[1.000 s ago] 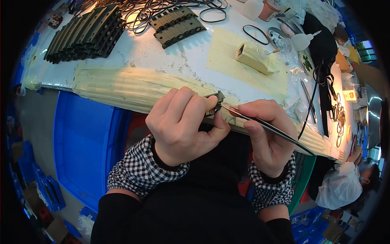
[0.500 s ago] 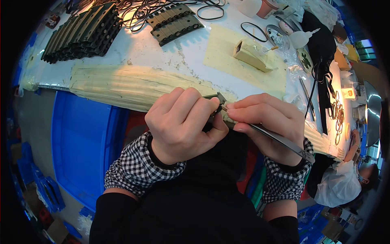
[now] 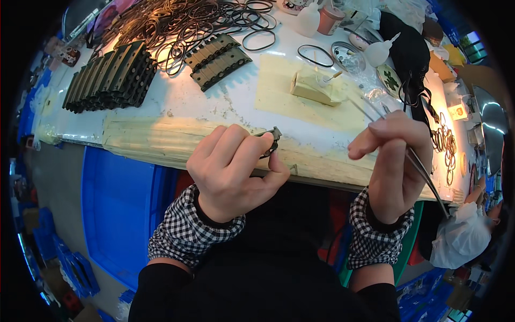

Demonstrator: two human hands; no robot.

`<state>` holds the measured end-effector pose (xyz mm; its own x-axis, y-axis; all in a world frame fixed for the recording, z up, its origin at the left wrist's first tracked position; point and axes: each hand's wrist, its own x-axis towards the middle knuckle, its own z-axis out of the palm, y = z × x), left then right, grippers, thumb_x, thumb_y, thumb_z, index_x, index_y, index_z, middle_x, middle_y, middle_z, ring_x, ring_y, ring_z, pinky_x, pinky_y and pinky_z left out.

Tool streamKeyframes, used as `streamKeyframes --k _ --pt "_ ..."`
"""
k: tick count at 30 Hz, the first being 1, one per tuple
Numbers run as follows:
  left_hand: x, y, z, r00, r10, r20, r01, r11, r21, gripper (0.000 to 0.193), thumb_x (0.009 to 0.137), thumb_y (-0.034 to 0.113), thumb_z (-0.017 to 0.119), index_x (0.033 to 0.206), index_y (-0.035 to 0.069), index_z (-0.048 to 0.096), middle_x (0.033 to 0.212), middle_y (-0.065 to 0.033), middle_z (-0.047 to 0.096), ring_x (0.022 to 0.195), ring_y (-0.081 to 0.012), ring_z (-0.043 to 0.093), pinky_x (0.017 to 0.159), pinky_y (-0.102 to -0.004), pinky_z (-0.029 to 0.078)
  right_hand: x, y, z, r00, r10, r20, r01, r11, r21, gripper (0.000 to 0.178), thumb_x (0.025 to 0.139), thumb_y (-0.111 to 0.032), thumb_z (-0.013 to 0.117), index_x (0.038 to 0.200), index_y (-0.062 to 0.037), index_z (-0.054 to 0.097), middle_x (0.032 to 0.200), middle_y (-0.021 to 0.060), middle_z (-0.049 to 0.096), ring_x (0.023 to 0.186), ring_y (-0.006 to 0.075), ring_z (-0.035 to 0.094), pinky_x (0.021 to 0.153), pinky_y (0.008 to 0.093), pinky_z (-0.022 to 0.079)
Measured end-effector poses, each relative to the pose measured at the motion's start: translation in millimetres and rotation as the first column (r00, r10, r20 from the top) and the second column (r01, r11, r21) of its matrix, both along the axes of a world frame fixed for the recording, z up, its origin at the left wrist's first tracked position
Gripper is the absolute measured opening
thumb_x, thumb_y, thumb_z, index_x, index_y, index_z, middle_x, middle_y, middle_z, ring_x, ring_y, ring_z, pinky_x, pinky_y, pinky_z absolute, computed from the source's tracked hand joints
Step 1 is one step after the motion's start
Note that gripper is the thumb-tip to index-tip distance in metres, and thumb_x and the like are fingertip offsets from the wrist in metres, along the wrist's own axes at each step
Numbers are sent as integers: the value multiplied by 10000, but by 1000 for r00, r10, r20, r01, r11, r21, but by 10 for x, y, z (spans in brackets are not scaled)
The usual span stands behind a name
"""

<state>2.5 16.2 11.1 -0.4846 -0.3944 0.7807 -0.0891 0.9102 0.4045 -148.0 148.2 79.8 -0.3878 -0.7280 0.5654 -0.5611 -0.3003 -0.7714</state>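
Note:
My left hand [image 3: 228, 174] is closed, with a small dark green plastic piece [image 3: 274, 138] pinched between thumb and forefinger at the table's near edge. Only the end of that piece shows past the fingers. To the right, apart from it, my right hand [image 3: 394, 166] is raised and holds metal tweezers [image 3: 426, 180] in its curled fingers. The tweezer tips stand apart and point up and away, toward a pale yellow block [image 3: 316, 90] on a yellow sheet [image 3: 273, 80]. A thin wooden-handled tool [image 3: 333, 77] rests at that block.
Stacked dark green ridged strips [image 3: 110, 78] lie far left, with a smaller ridged piece [image 3: 217, 61] beside tangled dark cords [image 3: 161, 27]. White squeeze bottles [image 3: 380, 52] stand far right. A blue bin [image 3: 115, 209] sits below the table at left. Another person [image 3: 461, 236] is at right.
My right hand has drawn back from the green piece, moving right and up with the tweezers, whose tips now point away. The left hand keeps its pinch. The whole view has shifted slightly.

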Motion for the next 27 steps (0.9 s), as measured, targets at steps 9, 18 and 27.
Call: streamKeyframes --k 9,18,27 --pt "-347 -117 173 997 -52 -49 55 997 57 207 559 -3 673 756 -21 612 648 -79 490 557 -209 495 499 -302 428 -548 -310 -72 825 -342 -450 394 919 22 106 860 -107 664 924 -22 671 761 83 630 681 217 563 648 305 447" --pt "-505 -191 42 995 -75 -58 82 989 121 217 566 -11 672 774 -29 613 658 -75 491 579 -200 491 523 -300 420 -603 -424 -157 835 -350 -425 375 927 -28 58 805 -53 693 839 -17 663 759 79 644 718 226 588 647 312 455" --pt "-482 -183 26 993 -109 -47 115 982 151 229 568 7 684 785 -12 614 690 -77 501 566 -188 495 519 -284 426 -291 -456 -145 910 -32 413 -51 981 189 132 988 -99 496 969 22 546 875 53 601 827 117 647 743 226 509"
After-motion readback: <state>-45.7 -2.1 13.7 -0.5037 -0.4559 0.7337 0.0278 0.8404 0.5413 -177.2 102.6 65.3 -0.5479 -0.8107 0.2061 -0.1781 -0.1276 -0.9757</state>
